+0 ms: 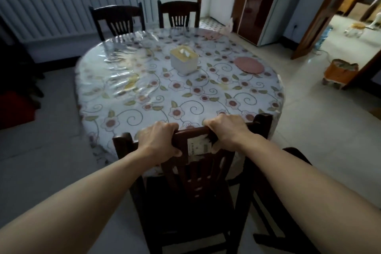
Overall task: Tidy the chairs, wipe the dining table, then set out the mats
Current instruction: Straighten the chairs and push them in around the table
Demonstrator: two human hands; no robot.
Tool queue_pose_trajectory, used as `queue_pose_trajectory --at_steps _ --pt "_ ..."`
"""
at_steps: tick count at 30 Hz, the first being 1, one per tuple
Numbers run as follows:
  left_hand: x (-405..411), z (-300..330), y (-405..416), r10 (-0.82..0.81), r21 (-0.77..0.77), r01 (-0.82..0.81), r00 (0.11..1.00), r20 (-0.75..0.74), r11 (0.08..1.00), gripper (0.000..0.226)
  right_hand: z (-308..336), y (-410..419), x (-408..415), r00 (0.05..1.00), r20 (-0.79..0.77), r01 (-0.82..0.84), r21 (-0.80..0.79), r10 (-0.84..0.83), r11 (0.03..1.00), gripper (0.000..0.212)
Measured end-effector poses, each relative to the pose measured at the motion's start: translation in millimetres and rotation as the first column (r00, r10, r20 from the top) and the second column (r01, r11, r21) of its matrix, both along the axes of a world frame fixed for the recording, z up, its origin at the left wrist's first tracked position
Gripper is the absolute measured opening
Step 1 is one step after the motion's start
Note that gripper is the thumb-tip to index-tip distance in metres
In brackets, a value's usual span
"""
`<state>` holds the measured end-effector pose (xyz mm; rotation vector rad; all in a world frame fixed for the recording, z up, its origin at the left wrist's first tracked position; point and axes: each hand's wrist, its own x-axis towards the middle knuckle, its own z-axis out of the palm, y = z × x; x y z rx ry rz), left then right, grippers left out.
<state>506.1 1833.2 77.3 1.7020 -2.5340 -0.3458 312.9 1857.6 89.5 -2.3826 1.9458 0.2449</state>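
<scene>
Head view, entry one: near chair (191,171), dark wood, its back toward me and its seat facing the dining table (144,88). I have my left hand (158,140) and right hand (228,132) both curled tight over its top rail, one either side of a pale label. The rail's long axis runs left to right, parallel to the table edge just beyond my knuckles, so I judge the push goes straight forward, both hands equally placed.

Entry two: two far chairs (117,20) already tucked in. Entry three: tissue box (184,60) mid-table; round pink mat (248,65) to its right, another, blurred, possibly a mat, farther back.
</scene>
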Motion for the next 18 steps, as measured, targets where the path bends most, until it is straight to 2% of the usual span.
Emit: queue_pose_trajectory --at_steps 5,8,13,16,18 --pt "-3 -3 -11 0.056 -0.071 -0.058 0.998 -0.033 0.996 0.038 -5 -29 -4 0.999 0.010 -0.034 -0.032 0.035 0.999 0.050" --pt "-5 -24 -6 0.071 -0.115 -0.075 0.997 -0.041 0.991 0.036 -24 -32 -2 0.994 -0.012 -0.112 -0.058 0.112 0.992 0.046" --pt "-3 -66 4 0.073 -0.095 -0.073 0.997 -0.009 0.993 0.035 -66 -23 3 0.979 -0.021 -0.203 -0.111 0.202 0.973 0.035" --pt "4 -79 1 0.068 -0.105 -0.070 0.997 -0.024 0.992 0.032 -82 -23 9 0.978 -0.024 -0.206 -0.151 0.205 0.967 0.045" --pt "11 -83 -2 0.062 -0.099 -0.065 0.998 -0.032 0.993 0.033 -87 -27 13 0.978 -0.016 -0.207 -0.157 0.207 0.966 0.043"
